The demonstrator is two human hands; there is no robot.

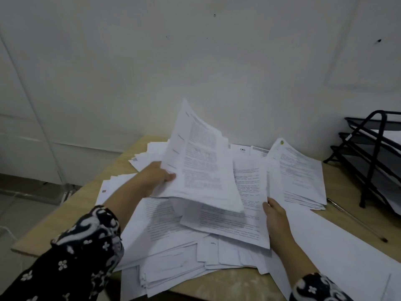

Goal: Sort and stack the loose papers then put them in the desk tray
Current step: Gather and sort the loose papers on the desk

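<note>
head view looks down on a wooden desk buried under loose printed papers, lying at all angles and overlapping in a wide heap. the left hand pinches a small sheaf of sheets at its left edge, thumb on top, and holds it lifted and tilted, its far end curling up towards the wall. the right hand rests with its fingers fairly straight on the right edge of a printed page that lies slanted on the heap; i cannot tell whether the thumb has got under that edge. a tidier, squared stack sits further right, and the black mesh desk tray, with several tiers, stands at the far right of the desk, well apart from both hands. a pen lies between the stack and the near edge.

the sorting looks barely begun. the lifted sheaf is gripped at one side only, so the lower sheets could slide out and drop back into the heap, mixing what was separated. the pile at the near edge overhangs the desk, and any sweep of a sleeve or tug on a buried page could send it to the floor. pulling the slanted page out from under the sheaf may crease it.
</note>
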